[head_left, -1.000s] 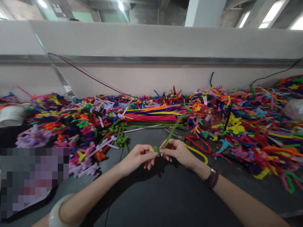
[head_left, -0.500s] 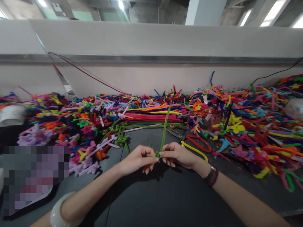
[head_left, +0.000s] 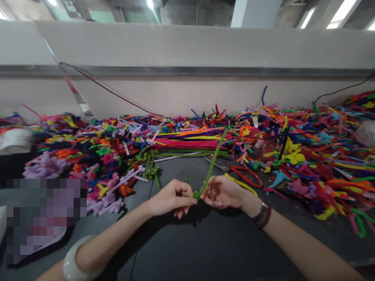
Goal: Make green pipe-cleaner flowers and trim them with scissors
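Both hands meet low over the dark table (head_left: 187, 249), pinching one green pipe cleaner (head_left: 211, 164) at its near end. The left hand (head_left: 172, 197) closes thumb and fingertips on the small curled knot at the bottom. The right hand (head_left: 222, 192) grips the stem just beside it, fingers curled in. The stem's long axis runs straight and slanted: from the knot it points up, away and rightward, its free tip over the heap of coloured pipe cleaners (head_left: 293, 148). Red-handled scissors (head_left: 247, 174) lie just beyond the right hand.
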`<state>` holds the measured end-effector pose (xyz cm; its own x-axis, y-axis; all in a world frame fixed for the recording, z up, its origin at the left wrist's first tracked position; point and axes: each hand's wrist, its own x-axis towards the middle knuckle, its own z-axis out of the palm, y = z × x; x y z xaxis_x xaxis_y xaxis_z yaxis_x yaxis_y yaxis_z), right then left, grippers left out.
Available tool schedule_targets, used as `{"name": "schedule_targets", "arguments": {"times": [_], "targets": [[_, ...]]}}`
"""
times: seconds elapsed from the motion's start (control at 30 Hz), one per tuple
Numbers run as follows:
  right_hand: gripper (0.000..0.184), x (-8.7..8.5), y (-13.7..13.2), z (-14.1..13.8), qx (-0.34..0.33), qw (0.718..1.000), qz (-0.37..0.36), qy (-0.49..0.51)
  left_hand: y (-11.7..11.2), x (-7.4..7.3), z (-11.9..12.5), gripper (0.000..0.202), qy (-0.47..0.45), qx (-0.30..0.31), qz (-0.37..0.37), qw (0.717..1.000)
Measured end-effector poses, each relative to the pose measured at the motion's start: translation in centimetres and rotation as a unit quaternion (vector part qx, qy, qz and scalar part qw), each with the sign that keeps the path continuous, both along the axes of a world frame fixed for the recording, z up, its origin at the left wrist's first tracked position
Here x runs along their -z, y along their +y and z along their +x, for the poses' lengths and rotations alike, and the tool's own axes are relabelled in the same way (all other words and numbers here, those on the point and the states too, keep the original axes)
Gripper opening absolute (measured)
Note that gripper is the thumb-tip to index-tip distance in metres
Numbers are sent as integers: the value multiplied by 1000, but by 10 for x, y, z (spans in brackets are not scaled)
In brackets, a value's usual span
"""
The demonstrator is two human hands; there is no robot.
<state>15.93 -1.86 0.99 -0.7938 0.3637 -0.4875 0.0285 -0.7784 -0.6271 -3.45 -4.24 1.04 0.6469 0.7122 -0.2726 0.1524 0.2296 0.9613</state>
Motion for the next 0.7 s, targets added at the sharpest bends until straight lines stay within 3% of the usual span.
{"name": "schedule_targets", "arguments": {"times": [0.2, 0.37, 0.53, 0.7], "targets": [[55, 3, 2, 0, -52, 997, -36, -37, -2, 3, 0, 22, 10, 24, -3, 1000], [29, -4, -1, 0, -66, 997, -4, -47, -2, 1, -1, 24, 18, 31, -8, 999], [14, -13, -8, -3, -17, 995, 85, -41, -1, 1, -2, 25, 11, 16, -1, 1000], [12, -12, -12, -7, 50, 994, 93, 38, 0, -1, 1, 25, -43, -30, -3, 999]]}}
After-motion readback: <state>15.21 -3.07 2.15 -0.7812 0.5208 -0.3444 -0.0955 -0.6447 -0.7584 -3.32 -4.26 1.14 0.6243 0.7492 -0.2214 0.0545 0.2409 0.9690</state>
